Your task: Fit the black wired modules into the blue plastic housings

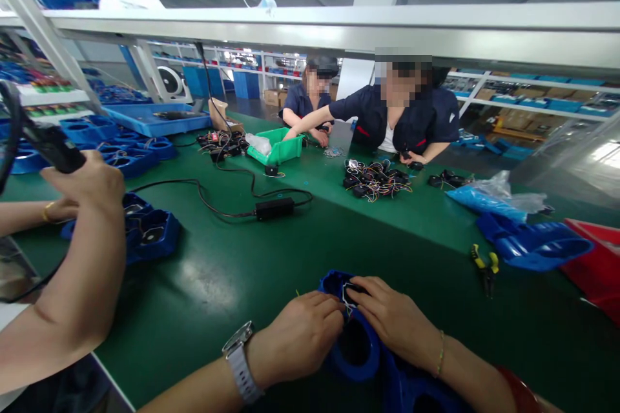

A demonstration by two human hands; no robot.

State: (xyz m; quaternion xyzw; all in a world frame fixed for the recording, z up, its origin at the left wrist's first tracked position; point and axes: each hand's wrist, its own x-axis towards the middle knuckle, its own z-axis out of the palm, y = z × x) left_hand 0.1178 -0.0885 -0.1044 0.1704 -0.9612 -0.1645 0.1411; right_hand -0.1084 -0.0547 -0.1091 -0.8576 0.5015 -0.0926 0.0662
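A blue plastic housing [364, 361] with a large round opening lies at the table's near edge, in front of me. My left hand [303, 335], with a watch at the wrist, has its fingers pressed together at thin wires by the housing's upper part; the fingertips' exact grip is hidden. My right hand [394, 316] curls over the far right side of the housing, its fingers on a black part [352, 293] that sits in the upper compartment. Another blue housing [411, 387] lies partly under my right forearm.
Yellow-handled pliers [488, 268], a blue moulded part [537, 244] and a red bin [598, 258] are at right. A black adapter [274, 208] lies mid-table. A co-worker's arm [90, 232] holds a black tool at left. Two people sit opposite, near wired parts [375, 179].
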